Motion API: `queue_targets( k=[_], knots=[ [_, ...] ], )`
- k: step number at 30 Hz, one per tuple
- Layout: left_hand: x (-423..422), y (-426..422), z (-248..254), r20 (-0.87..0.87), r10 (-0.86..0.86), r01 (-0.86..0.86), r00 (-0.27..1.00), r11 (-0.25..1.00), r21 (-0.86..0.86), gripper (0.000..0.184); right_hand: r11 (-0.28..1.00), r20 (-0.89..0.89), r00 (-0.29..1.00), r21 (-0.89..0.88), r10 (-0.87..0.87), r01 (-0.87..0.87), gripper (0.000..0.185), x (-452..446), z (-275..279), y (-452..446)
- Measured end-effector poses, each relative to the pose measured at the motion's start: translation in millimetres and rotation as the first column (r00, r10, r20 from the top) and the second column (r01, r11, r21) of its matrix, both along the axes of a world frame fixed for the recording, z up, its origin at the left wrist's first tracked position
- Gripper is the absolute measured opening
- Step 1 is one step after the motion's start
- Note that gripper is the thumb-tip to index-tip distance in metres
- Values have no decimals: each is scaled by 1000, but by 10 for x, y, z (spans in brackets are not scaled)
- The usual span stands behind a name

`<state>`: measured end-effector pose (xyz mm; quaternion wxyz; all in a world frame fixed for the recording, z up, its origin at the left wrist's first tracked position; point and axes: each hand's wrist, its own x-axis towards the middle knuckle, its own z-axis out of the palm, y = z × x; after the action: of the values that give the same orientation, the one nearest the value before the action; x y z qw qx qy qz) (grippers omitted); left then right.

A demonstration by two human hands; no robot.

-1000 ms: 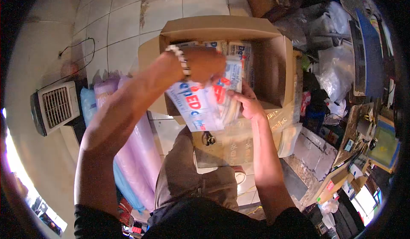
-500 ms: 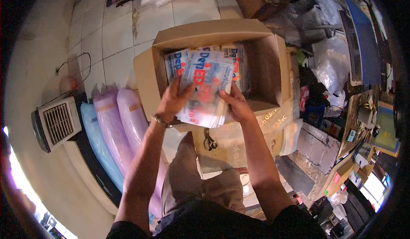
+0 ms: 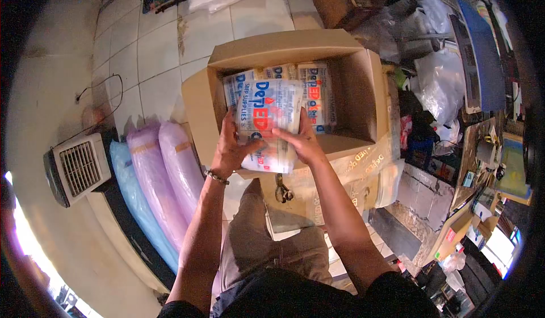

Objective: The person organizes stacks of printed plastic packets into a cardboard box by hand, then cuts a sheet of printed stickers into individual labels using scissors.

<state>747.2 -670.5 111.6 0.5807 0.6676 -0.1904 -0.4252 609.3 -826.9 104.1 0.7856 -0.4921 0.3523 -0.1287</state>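
Floor tiles [image 3: 159, 42] stretch beyond an open carton [image 3: 353, 88] containing printed packets [image 3: 314, 91].

Looks like a small packing workshop: tiled floor [image 3: 207, 28], open carton [image 3: 284, 46] of printed packets [image 3: 315, 93] at centre, plastic-wrapped rolls [image 3: 158, 176] left, clear plastic [image 3: 440, 82] and framed panel [image 3: 512, 170] right.

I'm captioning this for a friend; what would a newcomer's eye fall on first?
First, the bundle printed in blue and red, held by the left hand and right hand over the near side of the open cardboard box. Next, two purple rolls and a blue roll, left of the box.
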Motion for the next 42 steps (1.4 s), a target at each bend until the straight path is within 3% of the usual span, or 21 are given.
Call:
queue_targets(
  k=[2,4,5,8,9,13,15,16,18,20,23,26,28,29,31,32,35,37,39,41,42],
  knots=[
    [102,-51,104,-247,59,-47,967,997,56,72,1000,32,999,25,5,-6,83,28,15,-3],
    [48,-47,-35,-428,58,-112,902,988,-103,60,988,113,994,153,-3,-15,87,69,-2,-22],
    [14,-35,-136,-512,46,-158,858,971,-177,54,995,36,999,88,37,-40,86,80,-83,-28],
    [16,-123,-424,119,-58,45,991,994,104,51,994,-79,991,-13,106,-108,84,171,-400,-63],
    [13,-125,-425,151,-35,30,988,999,31,52,993,-40,993,12,114,-114,83,200,-459,-72],
    [129,-128,-611,303,51,-127,952,963,236,54,974,50,997,218,54,-63,89,463,-522,-81],
    [120,-170,-429,381,112,-242,918,918,314,57,926,-268,919,-167,289,-340,98,596,-1084,-101],
    [58,-109,-630,385,27,-178,923,915,363,62,808,-438,832,-316,340,-497,102,642,-1308,-103],
    [-120,161,-1152,379,-150,-46,913,885,463,72,759,-470,821,-390,323,-522,109,654,-1397,-10],
    [-237,253,-1088,384,-222,-39,896,823,567,84,771,-462,837,-404,293,-493,107,699,-1412,5],
    [-345,199,-925,404,-278,-54,872,764,643,94,630,-582,804,-582,118,-514,101,694,-1402,20],
    [-325,114,-774,474,-245,-97,846,803,588,89,973,-157,987,-216,44,-78,100,790,-1513,89],
    [-283,51,-709,532,-233,-103,814,843,528,84,876,-219,969,-439,111,-200,99,797,-1825,140],
    [-261,52,-711,444,-290,-44,848,796,604,79,802,-256,956,-538,140,-261,98,794,-1927,149],
    [-237,67,-729,240,-385,97,891,679,728,70,863,-144,960,-423,238,-278,98,817,-1572,35],
    [-253,58,-674,301,-386,72,872,708,702,67,885,-85,957,-363,279,-291,98,803,-1430,-23],
    [-275,-26,-524,488,-393,16,779,791,611,60,910,-400,896,-271,191,-315,96,611,-1582,-162],
    [-272,-63,-550,599,-415,4,684,824,566,56,918,-491,866,-378,-90,-119,88,490,-1904,-442],
    [-247,-156,-462,500,-437,106,748,822,559,60,618,-623,715,-707,-317,-343,86,218,-2050,-910],
    [-269,-217,-490,530,-439,117,725,838,534,62,654,-761,416,-645,-498,-395,87,51,-2005,-1199],
    [-309,-223,-526,606,-426,80,672,855,512,63,710,-786,467,-592,-405,-381,83,-68,-2012,-1329]
  ],
)
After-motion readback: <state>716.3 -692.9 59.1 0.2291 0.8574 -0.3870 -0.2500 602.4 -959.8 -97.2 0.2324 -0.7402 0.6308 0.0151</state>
